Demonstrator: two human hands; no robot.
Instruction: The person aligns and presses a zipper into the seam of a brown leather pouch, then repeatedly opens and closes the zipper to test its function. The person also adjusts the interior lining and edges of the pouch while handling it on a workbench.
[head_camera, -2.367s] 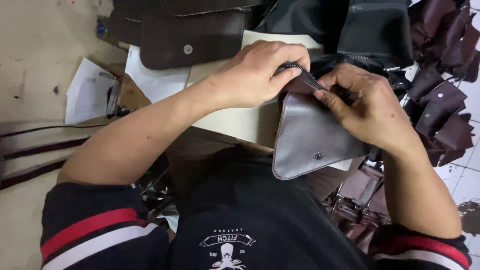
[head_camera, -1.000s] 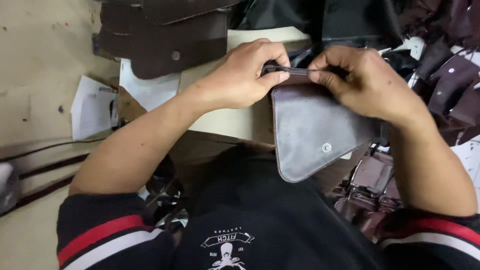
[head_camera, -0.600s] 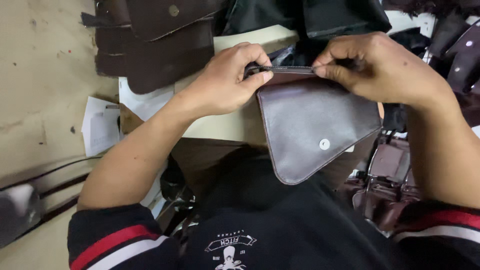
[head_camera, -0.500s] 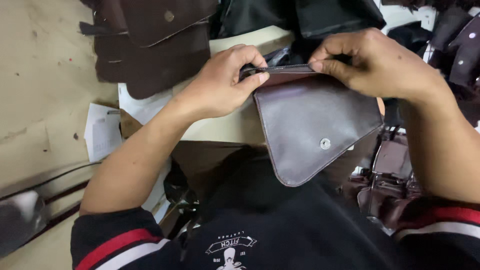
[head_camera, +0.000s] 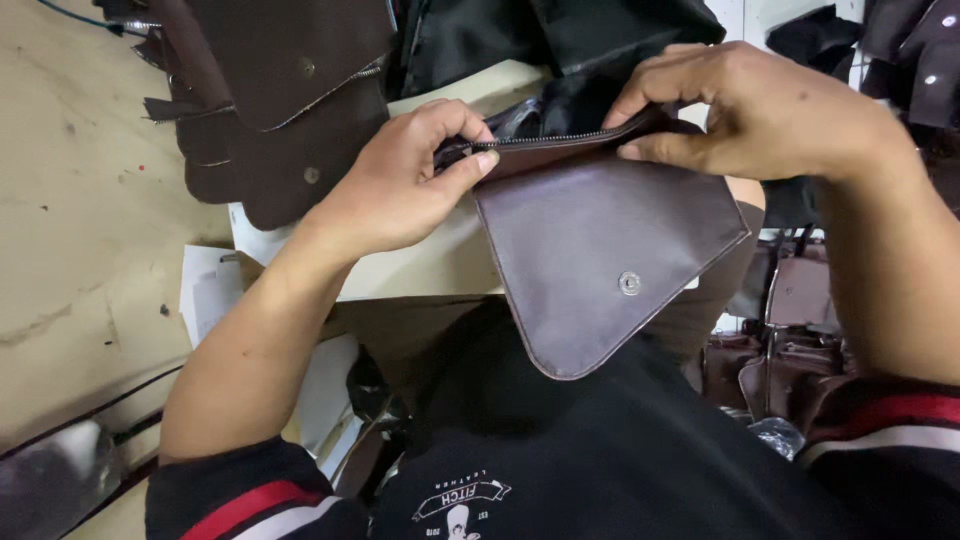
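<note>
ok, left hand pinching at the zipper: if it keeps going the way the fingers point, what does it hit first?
Probably the right hand. The left hand points along the zipper at the brown leather bag's top edge, and the right hand pinches that edge further along.

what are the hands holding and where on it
A brown leather pouch, by its zippered top edge: left hand pinches the zipper's left end, right hand grips the edge further right.

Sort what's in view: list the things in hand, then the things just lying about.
In hand:
brown leather flap piece
its zipper edge, pinched by left hand and right hand

Lying about:
stacked brown leather pieces
white papers
dark bags
</note>
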